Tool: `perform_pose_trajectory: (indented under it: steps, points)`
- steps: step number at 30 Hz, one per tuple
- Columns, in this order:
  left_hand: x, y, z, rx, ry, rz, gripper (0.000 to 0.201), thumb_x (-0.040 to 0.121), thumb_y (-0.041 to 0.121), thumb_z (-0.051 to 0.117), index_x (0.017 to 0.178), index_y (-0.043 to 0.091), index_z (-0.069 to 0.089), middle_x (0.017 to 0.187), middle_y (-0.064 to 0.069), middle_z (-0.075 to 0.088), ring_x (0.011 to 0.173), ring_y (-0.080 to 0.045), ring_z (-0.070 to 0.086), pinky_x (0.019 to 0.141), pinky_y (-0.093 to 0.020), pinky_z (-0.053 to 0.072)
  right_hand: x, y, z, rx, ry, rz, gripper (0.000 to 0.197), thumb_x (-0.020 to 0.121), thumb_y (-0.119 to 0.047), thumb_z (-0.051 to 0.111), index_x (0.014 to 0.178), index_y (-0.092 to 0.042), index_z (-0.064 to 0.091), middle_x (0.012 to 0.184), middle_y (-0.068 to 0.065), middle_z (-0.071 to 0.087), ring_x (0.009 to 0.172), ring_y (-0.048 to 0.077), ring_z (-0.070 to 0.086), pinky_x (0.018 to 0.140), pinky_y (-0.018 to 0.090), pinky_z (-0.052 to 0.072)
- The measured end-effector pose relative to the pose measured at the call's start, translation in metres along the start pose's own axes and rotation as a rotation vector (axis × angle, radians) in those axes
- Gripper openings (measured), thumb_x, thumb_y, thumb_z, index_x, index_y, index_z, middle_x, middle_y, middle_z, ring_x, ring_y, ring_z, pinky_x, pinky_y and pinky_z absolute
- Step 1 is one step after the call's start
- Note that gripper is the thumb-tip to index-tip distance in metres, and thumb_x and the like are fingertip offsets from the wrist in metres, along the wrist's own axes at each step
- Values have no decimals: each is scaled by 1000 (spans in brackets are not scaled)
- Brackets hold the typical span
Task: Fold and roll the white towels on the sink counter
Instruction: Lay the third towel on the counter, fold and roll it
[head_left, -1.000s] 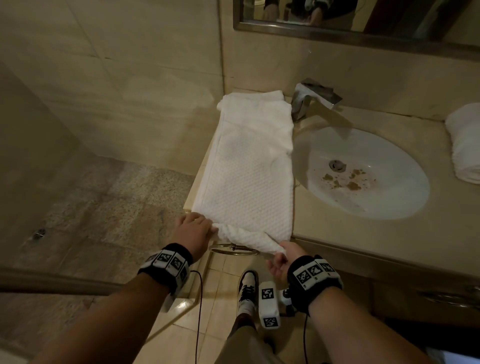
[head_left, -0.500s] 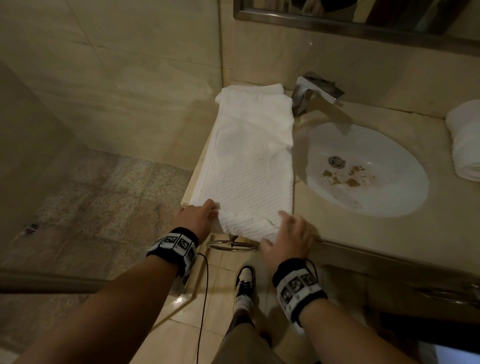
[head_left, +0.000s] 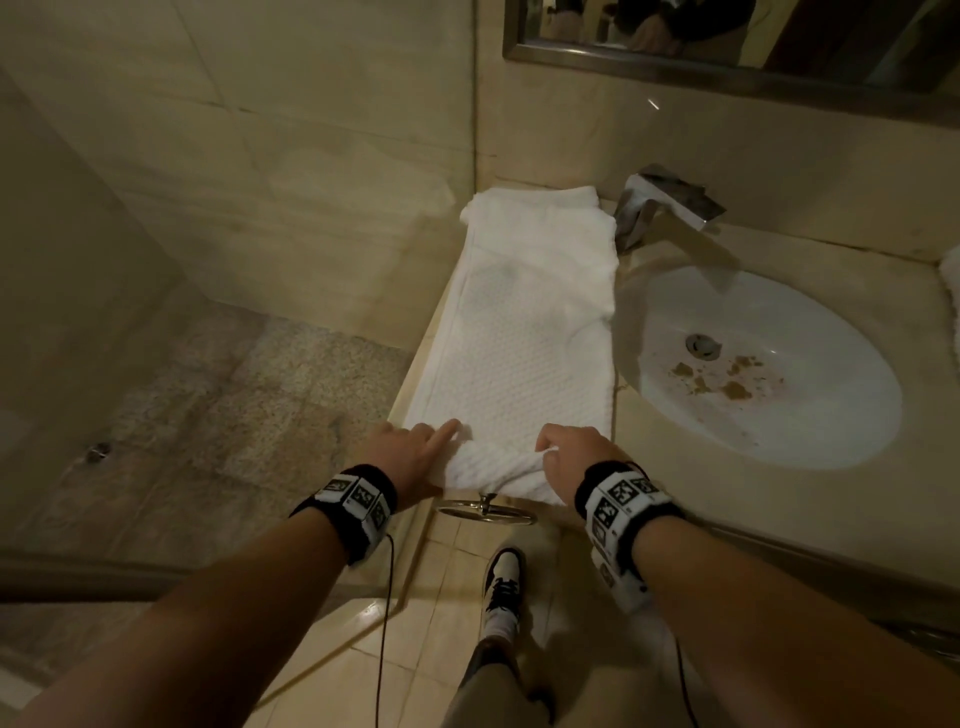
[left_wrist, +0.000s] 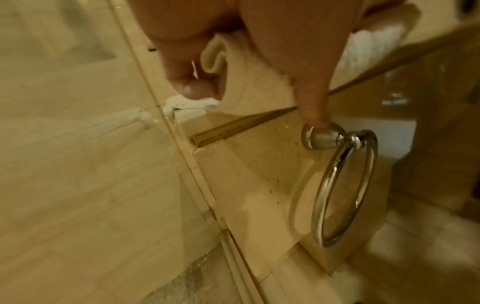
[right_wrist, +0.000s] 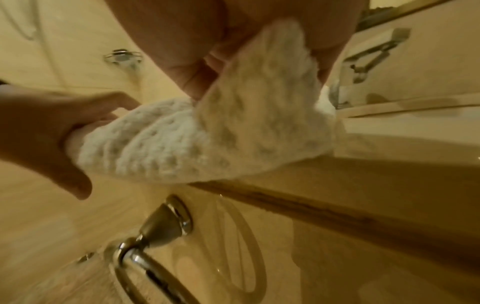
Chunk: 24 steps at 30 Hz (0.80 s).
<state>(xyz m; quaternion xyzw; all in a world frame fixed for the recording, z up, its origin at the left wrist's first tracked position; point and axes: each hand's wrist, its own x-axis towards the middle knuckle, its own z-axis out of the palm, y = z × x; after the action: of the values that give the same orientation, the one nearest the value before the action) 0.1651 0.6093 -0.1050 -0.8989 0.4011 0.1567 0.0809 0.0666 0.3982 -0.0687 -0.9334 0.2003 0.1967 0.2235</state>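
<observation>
Change: since half a second back, near end of towel (head_left: 511, 358) has been turned up into a first small roll; right hand (head_left: 569, 457) went from flat on the cloth to gripping it.
Towel: white, waffle-textured, folded into a long strip on the sink counter (head_left: 675, 483), left of the basin (head_left: 769, 364).
Long axis: runs straight away from both sets of fingers, from counter's front edge toward the back wall.
Roll: short bunched tube at the near end, lying crosswise between the two hands, partly overhanging the front edge.
Right hand: fingers (right_wrist: 200, 76) curled round the roll's right end, pinching cloth against the thumb.
Left hand (head_left: 410, 457): at the roll's left end, forefinger stretched out on top, thumb below the edge; the left wrist view shows cloth (left_wrist: 246, 82) tucked between thumb and fingers, so I judge it a light hold.
Nearer hand: neither, both equally on the roll, one per end.
Unrolled part: all of it lies beyond the fingertips, flat, slightly rumpled at the far end beside the tap (head_left: 670, 208).
Next move, judged: push roll forward away from body along the strip, hands level so it stays square.
Below fingers: chrome towel ring (left_wrist: 345, 185) on the counter front.
Second towel (head_left: 950, 291): far right edge, well apart.
</observation>
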Motion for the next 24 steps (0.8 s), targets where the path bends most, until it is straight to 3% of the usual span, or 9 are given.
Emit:
perform_pose_trajectory:
  steps: [2,4,7,9,12,14,17,20,24]
  points:
    - [-2,-2,0,180,99,37,75,80,36,64,135,32,12,131,-12,49,104,-29,57,88,-45,46,10,-1,-4,33,-35,30,24,88,-14,39,92,-28,58,99,1,65,82,21,60,69,30,52]
    - [-4,0,-3,254,138,91,77,68,27,72,131,30,28,132,-15,50,109,-32,55,88,-47,47,17,-4,-6,31,-55,34,25,87,-13,39,94,-25,61,104,2,65,86,23,60,75,31,53]
    - [3,11,-5,211,222,216,56,56,18,76,109,23,57,109,-4,63,96,-25,59,83,-41,48,21,-8,-8,-55,-69,39,28,89,-12,40,105,-23,61,114,4,62,100,25,56,89,33,47]
    - [11,20,-17,126,229,159,39,60,16,71,97,20,63,97,1,65,91,-23,59,84,-37,46,17,-11,-2,-266,62,-26,32,89,-13,41,115,-23,58,125,4,53,114,26,47,98,37,37]
    - [27,25,-33,-26,151,-31,27,83,16,50,109,19,57,108,1,63,106,-23,53,98,-35,33,-1,-10,20,-322,231,-124,34,88,-31,46,119,-24,56,130,1,50,116,25,47,96,43,34]
    - [35,23,-39,-56,122,-69,20,88,17,43,104,20,53,105,0,65,103,-24,54,92,-34,33,-15,-3,34,-282,227,-173,47,78,-45,56,119,-24,57,123,3,59,108,25,56,92,45,41]
    - [46,13,-43,-121,67,-53,17,89,19,44,104,19,49,96,-6,68,88,-30,59,76,-34,37,-11,11,36,-335,167,-182,63,61,-28,75,121,-22,59,121,4,62,107,25,60,91,42,46]
    - [51,2,-44,-298,-7,-94,23,93,25,43,115,18,43,96,-11,65,84,-32,60,67,-34,41,10,10,12,-313,144,-228,39,85,-15,50,124,-20,50,125,1,55,114,24,51,97,37,36]
    - [50,2,-42,-103,134,-202,33,93,34,44,124,25,38,119,-6,56,102,-28,56,86,-40,44,30,2,-29,-183,-29,-168,37,94,-22,39,131,-19,37,124,7,57,108,28,55,83,32,38]
